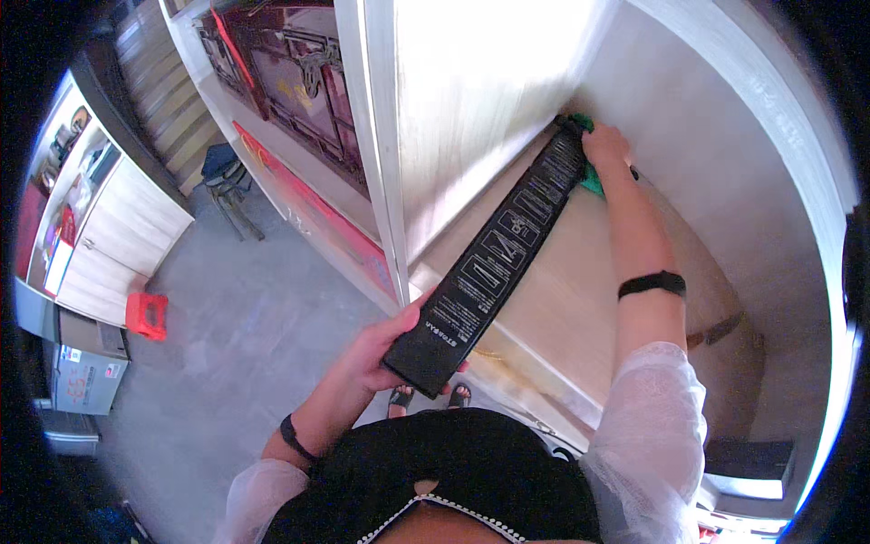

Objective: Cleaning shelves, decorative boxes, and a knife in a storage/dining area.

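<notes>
A long, narrow black box [506, 248] printed with line drawings and white writing slants across the middle of the view. Around its near end, my left hand [389, 347] grips the lower edges from the left. Deep in the cabinet, my right hand [607, 148] is closed on a green cloth [593, 180] by the far end of the box. Whether the cloth presses on the box or on the shelf behind it is hard to tell. Below the box extends the pale wooden shelf [557, 272] of the cabinet.
A white upright panel [401, 136] divides this compartment from one holding a dark red patterned case [306, 88]. Across the grey floor [224, 326] are a stool [228, 177], a red plastic container [146, 315], a cardboard box [88, 377] and a pale cupboard [129, 238].
</notes>
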Demonstrator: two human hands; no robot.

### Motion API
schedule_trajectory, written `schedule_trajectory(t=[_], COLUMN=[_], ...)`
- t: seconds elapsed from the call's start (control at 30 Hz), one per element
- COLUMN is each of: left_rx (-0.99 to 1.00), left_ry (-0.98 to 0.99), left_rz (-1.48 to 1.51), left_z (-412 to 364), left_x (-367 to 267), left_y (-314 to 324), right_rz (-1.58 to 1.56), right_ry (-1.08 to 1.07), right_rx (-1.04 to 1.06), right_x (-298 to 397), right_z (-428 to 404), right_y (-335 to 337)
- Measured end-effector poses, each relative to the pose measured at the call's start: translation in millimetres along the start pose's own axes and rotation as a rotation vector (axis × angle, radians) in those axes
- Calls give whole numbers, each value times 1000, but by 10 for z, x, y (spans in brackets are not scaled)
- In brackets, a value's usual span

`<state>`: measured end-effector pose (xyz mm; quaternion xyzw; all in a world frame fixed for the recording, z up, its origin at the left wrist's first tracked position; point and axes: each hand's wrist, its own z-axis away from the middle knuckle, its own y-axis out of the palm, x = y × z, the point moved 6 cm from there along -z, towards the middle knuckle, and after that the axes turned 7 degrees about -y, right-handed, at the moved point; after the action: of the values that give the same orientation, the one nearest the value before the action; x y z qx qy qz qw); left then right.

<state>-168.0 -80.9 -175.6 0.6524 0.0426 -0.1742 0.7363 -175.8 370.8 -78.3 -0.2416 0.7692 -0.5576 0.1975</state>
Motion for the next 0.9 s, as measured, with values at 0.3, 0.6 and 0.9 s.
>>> schedule_trajectory(t=[0.3, 0.6, 0.9], left_rx=[-22, -57, 43], left_ry=[23, 22, -3], left_rz=[18, -43, 51], left_z=[11, 6, -50], left_x=[-42, -24, -78], left_y=[-37, -31, -67], right_rz=[-219, 3, -12], right_ry=[-945, -247, -764], right_rx=[53, 147, -19], right_x=[1092, 216, 1380], right_z=[1755, 0, 1841], right_y=[-745, 28, -739])
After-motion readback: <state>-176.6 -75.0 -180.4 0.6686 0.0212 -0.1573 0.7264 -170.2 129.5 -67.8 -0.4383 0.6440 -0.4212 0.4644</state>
